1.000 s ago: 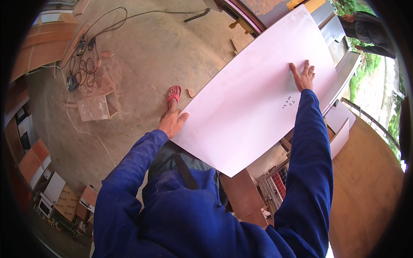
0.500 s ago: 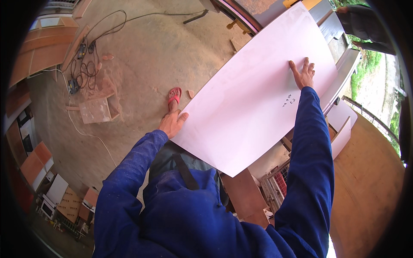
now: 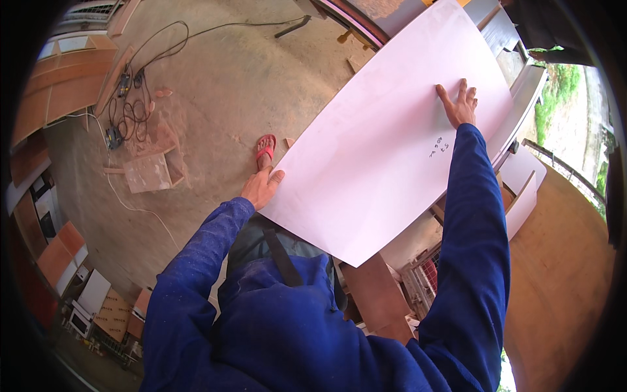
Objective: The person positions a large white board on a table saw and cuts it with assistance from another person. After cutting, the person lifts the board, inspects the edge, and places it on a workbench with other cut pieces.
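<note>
A large white panel (image 3: 366, 150), with a few dark handwritten marks on its face, slants from in front of my waist toward the far right. At its near left corner, my left hand (image 3: 259, 189) grips the edge, thumb on the top face and the other fingers partly hidden. My right hand (image 3: 461, 108) lies on the panel's face farther off, palm down with its fingers spread. Both arms are in blue sleeves and stretched forward.
Power tools (image 3: 113, 137) with tangled black cords lie on the concrete floor at left, near a dusty wooden box (image 3: 147, 173). Brown boards (image 3: 375, 294) stand below the panel. Another person's dark sleeve (image 3: 552, 32) shows at upper right. A large tan sheet (image 3: 562, 261) fills the right.
My view shifts slightly, and the panel with both hands stays nearly in place. The other person at the upper right has moved partly out of view.
</note>
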`<state>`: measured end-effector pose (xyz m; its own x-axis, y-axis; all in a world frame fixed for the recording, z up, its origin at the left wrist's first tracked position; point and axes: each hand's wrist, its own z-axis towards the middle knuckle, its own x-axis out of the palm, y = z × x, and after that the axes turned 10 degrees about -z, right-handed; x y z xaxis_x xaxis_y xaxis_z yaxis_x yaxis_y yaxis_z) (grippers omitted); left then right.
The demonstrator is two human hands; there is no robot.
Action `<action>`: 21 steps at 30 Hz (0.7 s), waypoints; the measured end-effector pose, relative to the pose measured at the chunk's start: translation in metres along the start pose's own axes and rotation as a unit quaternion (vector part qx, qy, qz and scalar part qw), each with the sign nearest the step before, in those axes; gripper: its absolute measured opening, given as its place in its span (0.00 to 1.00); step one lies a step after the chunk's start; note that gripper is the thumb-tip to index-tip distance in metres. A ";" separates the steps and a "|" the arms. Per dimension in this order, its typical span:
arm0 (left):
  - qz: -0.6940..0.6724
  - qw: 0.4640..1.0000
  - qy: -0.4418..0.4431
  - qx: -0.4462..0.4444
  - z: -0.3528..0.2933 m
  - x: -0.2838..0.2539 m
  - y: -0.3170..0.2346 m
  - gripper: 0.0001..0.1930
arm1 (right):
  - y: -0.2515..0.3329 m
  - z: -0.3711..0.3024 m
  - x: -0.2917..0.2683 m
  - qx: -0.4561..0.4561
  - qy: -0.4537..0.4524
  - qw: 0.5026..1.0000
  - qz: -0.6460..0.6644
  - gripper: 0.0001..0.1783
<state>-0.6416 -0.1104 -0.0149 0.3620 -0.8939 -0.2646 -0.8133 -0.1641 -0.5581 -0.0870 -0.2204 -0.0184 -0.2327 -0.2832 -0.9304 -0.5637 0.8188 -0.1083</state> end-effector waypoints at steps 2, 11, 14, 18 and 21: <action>0.000 1.000 -0.018 0.007 0.000 0.001 -0.001 0.37 | 0.000 0.001 0.000 -0.002 -0.004 1.000 0.001 0.67; -0.006 1.000 -0.003 0.023 0.005 0.002 -0.006 0.39 | -0.003 0.009 -0.003 0.007 0.004 1.000 -0.008 0.67; -0.007 1.000 0.001 0.022 0.007 0.002 -0.007 0.39 | -0.004 0.011 -0.003 0.005 -0.002 1.000 -0.004 0.67; 0.002 1.000 -0.001 0.017 0.008 0.003 -0.010 0.39 | -0.006 0.012 -0.003 0.001 -0.002 1.000 0.002 0.68; 0.011 1.000 0.002 0.012 0.009 0.002 -0.011 0.39 | -0.005 0.014 -0.004 0.001 -0.003 1.000 0.002 0.68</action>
<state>-0.6278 -0.1064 -0.0162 0.3422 -0.8989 -0.2738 -0.8101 -0.1345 -0.5707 -0.0722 -0.2161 -0.0192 -0.2301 -0.2779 -0.9326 -0.5610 0.8210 -0.1062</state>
